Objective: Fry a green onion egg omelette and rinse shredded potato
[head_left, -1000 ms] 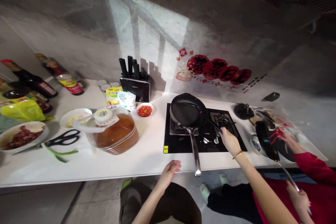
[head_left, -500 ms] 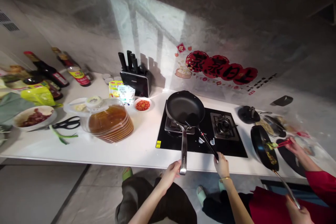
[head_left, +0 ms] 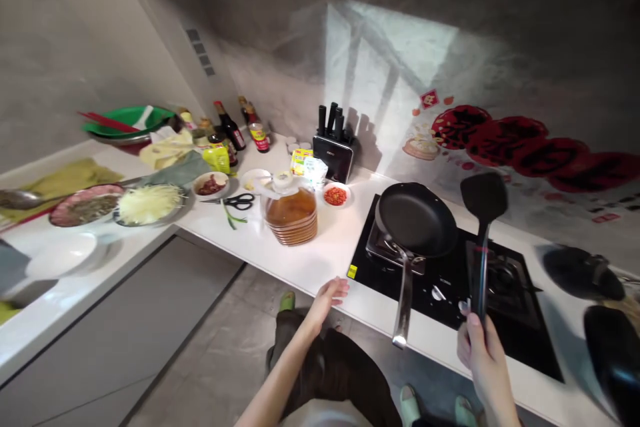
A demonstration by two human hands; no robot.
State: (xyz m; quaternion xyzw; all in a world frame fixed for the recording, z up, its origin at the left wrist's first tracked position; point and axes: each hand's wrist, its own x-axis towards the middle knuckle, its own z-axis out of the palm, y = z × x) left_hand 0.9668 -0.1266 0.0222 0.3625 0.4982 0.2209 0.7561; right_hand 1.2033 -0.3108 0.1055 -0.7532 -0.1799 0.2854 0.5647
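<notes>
My right hand (head_left: 483,353) is wrapped round the handle of a black spatula (head_left: 484,197), its blade raised over the right side of the stove. My left hand (head_left: 327,300) is held with fingers stretched out at the counter's front edge, holding nothing. A black frying pan (head_left: 417,217) sits on the left burner, its inside bare and its metal handle pointing toward me. The black glass stove (head_left: 400,290) has a second burner, partly hidden behind the spatula. Left of the stove is a clear-lidded container (head_left: 290,213) of brown liquid.
Chopped red chillies (head_left: 335,195), a knife block (head_left: 334,153), scissors (head_left: 240,201), a bowl of meat (head_left: 211,185), bottles (head_left: 259,137) and a plate of pale shreds (head_left: 150,203) stand leftward. A black lid (head_left: 583,271) and another pan (head_left: 613,347) are at right.
My view has swung left. My left hand has come off the frying pan's handle. My right hand has lifted the spatula from the pan and holds it upright.
</notes>
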